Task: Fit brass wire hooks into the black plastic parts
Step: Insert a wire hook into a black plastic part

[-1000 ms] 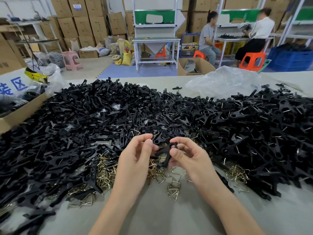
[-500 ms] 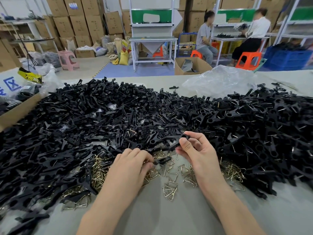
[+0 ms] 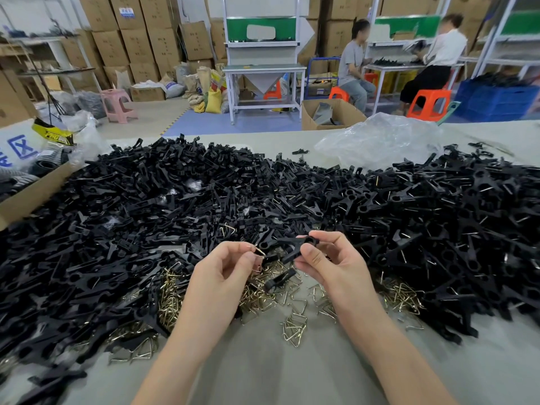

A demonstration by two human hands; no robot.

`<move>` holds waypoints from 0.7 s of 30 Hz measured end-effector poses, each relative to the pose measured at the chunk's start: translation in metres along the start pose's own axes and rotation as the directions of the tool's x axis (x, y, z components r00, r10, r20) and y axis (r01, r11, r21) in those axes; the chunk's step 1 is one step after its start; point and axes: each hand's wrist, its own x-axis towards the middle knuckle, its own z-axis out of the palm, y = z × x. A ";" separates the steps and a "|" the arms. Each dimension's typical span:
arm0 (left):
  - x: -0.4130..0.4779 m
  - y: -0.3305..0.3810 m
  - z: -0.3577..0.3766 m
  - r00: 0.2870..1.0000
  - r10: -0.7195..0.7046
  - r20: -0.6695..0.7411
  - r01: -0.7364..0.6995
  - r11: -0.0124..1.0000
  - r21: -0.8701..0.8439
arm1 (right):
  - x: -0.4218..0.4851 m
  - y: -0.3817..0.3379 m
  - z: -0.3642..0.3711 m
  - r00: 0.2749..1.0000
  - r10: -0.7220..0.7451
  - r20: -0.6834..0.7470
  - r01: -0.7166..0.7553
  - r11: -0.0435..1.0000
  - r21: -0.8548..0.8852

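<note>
Pinches a brass wire hook (image 3: 259,252) between thumb and fingertips of the left hand (image 3: 225,267), fingers curled, palm turned inward, forearm rising from the lower edge. Grips a black plastic part (image 3: 295,247) in the right hand (image 3: 330,261), thumb laid across its near face, forefinger arched over its ringed end. Holds both hands raised just above the table (image 3: 263,375), with the hook just beside the part; cannot tell whether the two touch.

Directly beneath: loose wire hooks (image 3: 295,325) scattered on the grey surface, plus one stray black piece (image 3: 280,279) among them. Around and beyond: a deep heap of black parts (image 3: 146,214) spreading to both sides, many on the right showing wires.

Farther back: a crumpled clear plastic bag (image 3: 377,138), a cardboard box (image 3: 35,194) at the left edge, two seated people (image 3: 353,62) at workbenches, stacked cartons (image 3: 140,45).
</note>
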 end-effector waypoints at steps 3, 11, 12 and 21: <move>-0.001 -0.002 0.000 0.998 0.064 -0.030 -0.060 0.992 0.109 | 0.000 0.000 0.000 1.000 0.004 0.008 -0.004 1.000 -0.011; -0.004 0.000 0.004 0.980 0.201 0.007 -0.197 0.951 0.239 | -0.002 -0.001 0.001 0.999 0.018 0.045 -0.018 1.000 0.003; -0.005 0.001 0.005 0.986 0.163 0.018 -0.163 0.972 0.171 | -0.003 -0.001 0.002 0.998 0.023 0.063 -0.023 1.000 0.006; -0.004 0.011 0.006 0.991 -0.016 0.135 0.042 0.980 -0.194 | -0.007 -0.002 0.006 0.978 0.028 0.206 -0.029 1.000 0.002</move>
